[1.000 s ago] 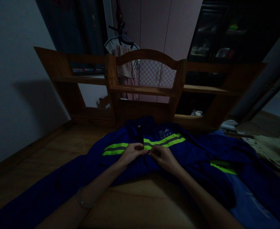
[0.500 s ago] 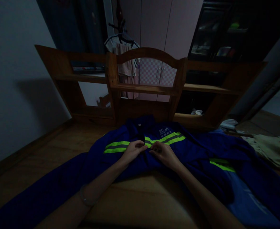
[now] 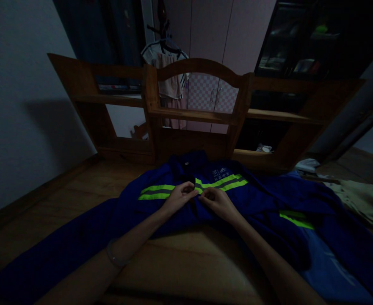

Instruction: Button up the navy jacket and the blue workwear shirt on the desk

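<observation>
One bare left hand [image 3: 178,198] and one bare right hand [image 3: 219,203] appear to pinch, thumb to finger, the front edge [image 3: 197,186] of a blue, green-striped, long-sleeved cloth jacket [image 3: 192,217] spread beneath and around them, likely light, soft and floppy, best held by that edge.

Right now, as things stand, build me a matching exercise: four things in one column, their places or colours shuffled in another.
Things
1. jacket
2. bracelet
3. shelf unit
4. right hand

Places or colours
A. around the left forearm
B. at the jacket's front, near the left hand
C. blue with yellow-green bands
D. brown, behind the jacket

Pairs: 1-C, 2-A, 3-D, 4-B
</observation>
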The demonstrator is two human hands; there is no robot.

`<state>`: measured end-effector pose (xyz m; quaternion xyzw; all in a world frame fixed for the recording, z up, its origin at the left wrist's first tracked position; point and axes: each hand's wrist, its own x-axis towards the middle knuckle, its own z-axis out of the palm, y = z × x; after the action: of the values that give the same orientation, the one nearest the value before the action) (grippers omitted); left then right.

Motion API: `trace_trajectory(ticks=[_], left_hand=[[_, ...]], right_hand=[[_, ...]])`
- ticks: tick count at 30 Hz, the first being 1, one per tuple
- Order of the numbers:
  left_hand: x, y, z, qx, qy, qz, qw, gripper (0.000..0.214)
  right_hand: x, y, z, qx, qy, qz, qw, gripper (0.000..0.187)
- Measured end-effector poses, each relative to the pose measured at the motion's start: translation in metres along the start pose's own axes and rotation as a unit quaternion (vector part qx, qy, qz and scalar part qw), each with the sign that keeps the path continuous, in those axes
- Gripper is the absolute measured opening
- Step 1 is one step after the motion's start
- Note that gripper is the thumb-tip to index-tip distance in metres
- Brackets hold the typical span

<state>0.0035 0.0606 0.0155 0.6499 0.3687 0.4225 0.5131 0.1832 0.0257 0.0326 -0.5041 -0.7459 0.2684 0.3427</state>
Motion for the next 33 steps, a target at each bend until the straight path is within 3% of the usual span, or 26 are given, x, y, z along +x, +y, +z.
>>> trace_trajectory(ticks=[10,20,33], left_hand=[[-0.001,0.001,0.001,0.016,0.000,0.010,1.000,0.026],[0.002,-0.007,0.000,-0.041,0.044,-0.031,0.998,0.030],[-0.007,0.004,0.007,0.110,0.082,0.076,0.988,0.020]], right_hand=[[-0.003,-0.009,-0.001,-0.014,0.000,-0.034,0.999,0.018],[0.000,-0.002,0.005,0.037,0.038,0.008,0.999,0.018],[-0.001,-0.006,0.008,-0.004,0.094,-0.001,0.996,0.017]])
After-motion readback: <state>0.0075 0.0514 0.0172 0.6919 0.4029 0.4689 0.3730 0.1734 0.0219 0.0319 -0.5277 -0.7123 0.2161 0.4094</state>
